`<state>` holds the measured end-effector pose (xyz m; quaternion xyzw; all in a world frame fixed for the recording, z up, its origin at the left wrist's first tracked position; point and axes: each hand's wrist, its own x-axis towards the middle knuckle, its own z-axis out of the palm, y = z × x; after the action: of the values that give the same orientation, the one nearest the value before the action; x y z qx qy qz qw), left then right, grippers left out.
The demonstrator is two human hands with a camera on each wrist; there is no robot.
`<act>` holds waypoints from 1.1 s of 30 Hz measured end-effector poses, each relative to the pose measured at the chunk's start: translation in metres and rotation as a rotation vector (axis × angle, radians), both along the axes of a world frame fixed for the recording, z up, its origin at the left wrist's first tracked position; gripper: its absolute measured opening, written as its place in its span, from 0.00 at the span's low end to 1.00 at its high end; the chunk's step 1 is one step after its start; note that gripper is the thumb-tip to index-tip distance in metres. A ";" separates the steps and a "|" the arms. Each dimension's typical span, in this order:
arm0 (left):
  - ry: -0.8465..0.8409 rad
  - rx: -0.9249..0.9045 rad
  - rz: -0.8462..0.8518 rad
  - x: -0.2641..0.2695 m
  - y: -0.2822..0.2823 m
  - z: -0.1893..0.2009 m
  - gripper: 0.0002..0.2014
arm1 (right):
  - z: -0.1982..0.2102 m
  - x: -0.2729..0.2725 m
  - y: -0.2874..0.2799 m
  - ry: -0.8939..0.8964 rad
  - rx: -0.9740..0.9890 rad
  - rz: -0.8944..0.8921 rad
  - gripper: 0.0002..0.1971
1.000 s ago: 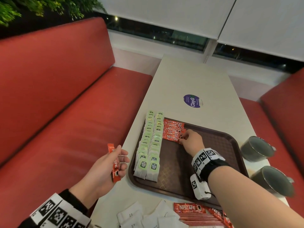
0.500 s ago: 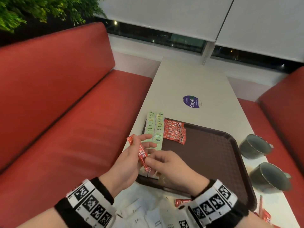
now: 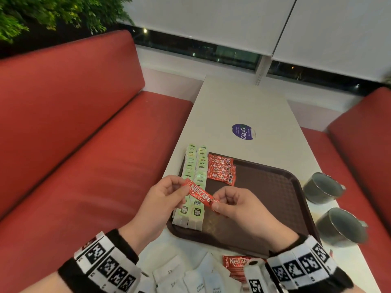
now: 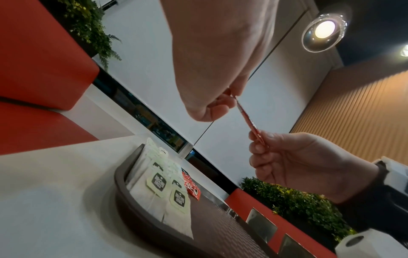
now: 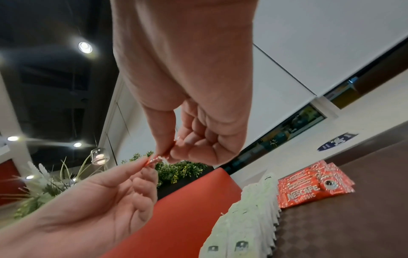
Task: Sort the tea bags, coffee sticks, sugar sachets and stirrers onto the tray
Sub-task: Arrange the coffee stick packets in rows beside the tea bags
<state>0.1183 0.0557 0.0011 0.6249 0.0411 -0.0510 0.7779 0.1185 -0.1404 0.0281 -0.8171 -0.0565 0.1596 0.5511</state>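
At the bottom edge, sugar sachets and spare sticks wait off the tray. Mid-frame, the left hand and right hand each pinch an end of a coffee stick. Farther up, two tea bag rows and a few placed sticks sit sorted; I see no stirrers, so roughly half seems left.

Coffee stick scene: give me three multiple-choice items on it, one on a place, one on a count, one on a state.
1. Where do the tea bags lie?
A. along the tray's left edge
B. inside a mug
C. on the bench

2. How many mugs stand right of the tray?
A. one
B. two
C. four

3. How is the coffee stick held?
A. lying flat on the table
B. in the left hand alone
C. pinched at its ends by the left hand and right hand

Key: 1 A, two rows fill that side; 2 B, both beside the rim; 3 C, fingers at each end.
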 end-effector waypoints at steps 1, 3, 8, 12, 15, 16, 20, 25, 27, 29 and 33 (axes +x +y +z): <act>0.006 0.032 -0.007 0.001 -0.001 -0.002 0.02 | -0.001 0.001 -0.002 -0.012 -0.033 -0.009 0.04; 0.031 0.100 -0.018 0.003 -0.001 -0.006 0.03 | -0.003 0.005 -0.005 -0.030 -0.082 -0.051 0.05; 0.109 0.204 -0.022 0.003 0.000 -0.017 0.04 | -0.012 0.035 -0.026 -0.112 -0.329 -0.090 0.06; 0.163 0.165 -0.002 0.000 0.008 -0.024 0.03 | -0.030 0.076 -0.046 -0.134 -0.566 -0.157 0.06; 0.183 0.166 0.011 -0.004 0.016 -0.029 0.04 | -0.050 0.102 -0.053 -0.082 -0.645 -0.170 0.06; 0.188 0.164 0.016 -0.005 0.019 -0.030 0.04 | -0.056 0.108 -0.053 -0.067 -0.655 -0.164 0.06; 0.196 0.152 0.047 -0.006 0.028 -0.031 0.04 | -0.069 0.124 -0.045 -0.021 -0.714 -0.143 0.03; 0.219 0.118 0.095 -0.008 0.036 -0.031 0.05 | -0.080 0.130 -0.043 -0.012 -0.764 -0.199 0.12; 0.231 0.119 0.100 -0.010 0.038 -0.032 0.05 | -0.083 0.130 -0.043 -0.016 -0.772 -0.213 0.12; 0.239 0.126 0.100 -0.011 0.039 -0.031 0.04 | -0.085 0.132 -0.043 -0.020 -0.764 -0.236 0.11; 0.238 0.143 0.108 -0.014 0.040 -0.026 0.05 | -0.080 0.130 -0.043 -0.059 -0.734 -0.273 0.09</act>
<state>0.1046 0.0954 -0.0250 0.6653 0.1703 -0.0798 0.7225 0.2488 -0.1829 -0.0515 -0.9641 0.0979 0.0708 0.2364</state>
